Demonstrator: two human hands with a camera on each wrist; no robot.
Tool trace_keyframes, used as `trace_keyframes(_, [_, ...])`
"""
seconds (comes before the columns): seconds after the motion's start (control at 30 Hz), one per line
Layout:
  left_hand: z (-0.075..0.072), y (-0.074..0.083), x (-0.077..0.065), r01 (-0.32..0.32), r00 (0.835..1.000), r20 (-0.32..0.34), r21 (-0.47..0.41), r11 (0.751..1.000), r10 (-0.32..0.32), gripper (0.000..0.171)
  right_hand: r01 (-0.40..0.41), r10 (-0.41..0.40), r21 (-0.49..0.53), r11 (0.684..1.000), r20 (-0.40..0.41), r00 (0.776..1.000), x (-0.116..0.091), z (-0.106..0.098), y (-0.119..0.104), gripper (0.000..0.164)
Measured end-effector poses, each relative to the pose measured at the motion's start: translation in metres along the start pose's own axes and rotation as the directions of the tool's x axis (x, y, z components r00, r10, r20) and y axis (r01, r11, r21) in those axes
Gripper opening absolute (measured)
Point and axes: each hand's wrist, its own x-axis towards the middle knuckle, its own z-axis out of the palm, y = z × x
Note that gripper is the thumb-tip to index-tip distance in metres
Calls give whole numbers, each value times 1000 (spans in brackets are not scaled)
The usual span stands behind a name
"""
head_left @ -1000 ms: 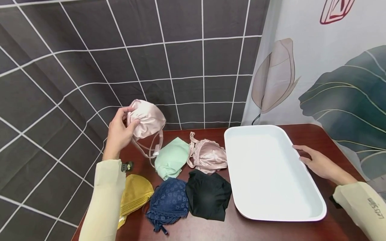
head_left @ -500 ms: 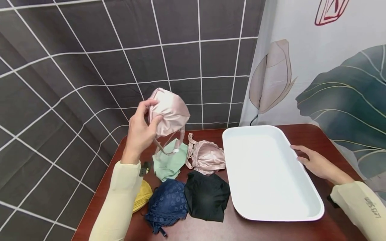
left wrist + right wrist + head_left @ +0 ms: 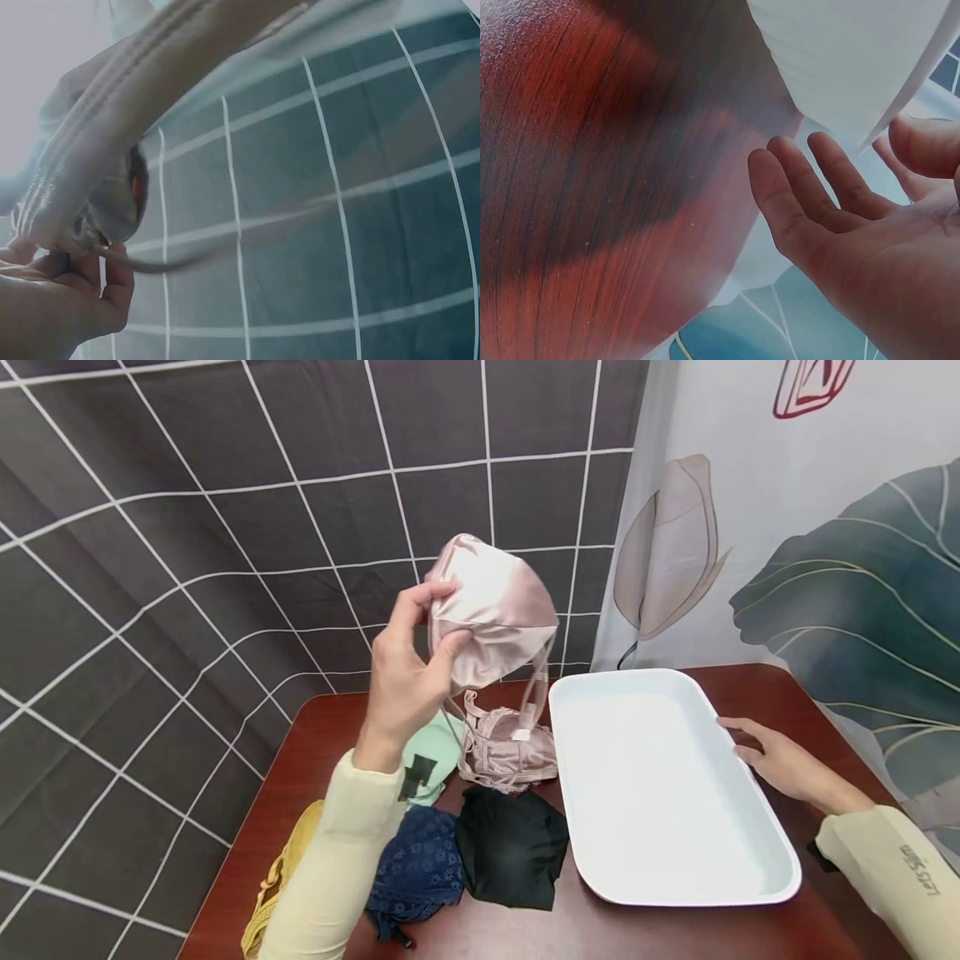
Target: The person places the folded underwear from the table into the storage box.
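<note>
My left hand (image 3: 408, 672) pinches a pale pink satin bra (image 3: 495, 610) between thumb and fingers, raised above the back of the table. Its thin straps dangle over a second, lace-trimmed pink bra (image 3: 498, 764) lying below. The left wrist view has the held bra's edge (image 3: 105, 112) close up, with a blurred strap trailing right. At the right long side of a white tray (image 3: 667, 793), my right hand (image 3: 791, 768) touches the rim with thumb and index finger. Its other fingers (image 3: 787, 187) extend loosely beside the tray in the right wrist view.
On the reddish-brown table (image 3: 480, 935) lie a mint green garment (image 3: 438, 747), a navy lace bra (image 3: 420, 868), a black garment (image 3: 512, 852) and a yellow bra (image 3: 288, 864), partly behind the left sleeve. A dark gridded curtain (image 3: 300, 510) hangs close behind.
My left hand has carried the pink satin bra up and to the right, from near the mint garment to over the lace-trimmed pink bra. The right hand stays at the tray's rim.
</note>
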Motion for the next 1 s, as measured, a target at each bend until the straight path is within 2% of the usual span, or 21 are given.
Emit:
trace_keyframes(0.27, [42,25,8,-137,991,-9,-127,982,137,42,-15,15,16,1000,11,1000,0,0,-1,60])
trace_keyframes(0.43, [75,32,4,-195,979,28,-143,970,201,43,16,-16,11,1000,11,1000,1,-1,1,57])
trace_keyframes(0.57, [102,34,-11,-192,975,94,-119,974,203,42,24,-23,-6,1000,16,1000,3,0,3,56])
trace_keyframes(0.7, [123,32,-31,-170,970,160,-102,980,185,41,27,-26,-28,999,10,1000,4,-1,2,57])
trace_keyframes(0.83, [137,27,-52,-151,961,221,-85,985,167,38,10,-9,-28,1000,11,1000,4,-1,0,62])
trace_keyframes(1.0, [148,20,-71,-141,950,270,-79,987,157,37,-57,57,-9,998,25,998,3,-3,0,65])
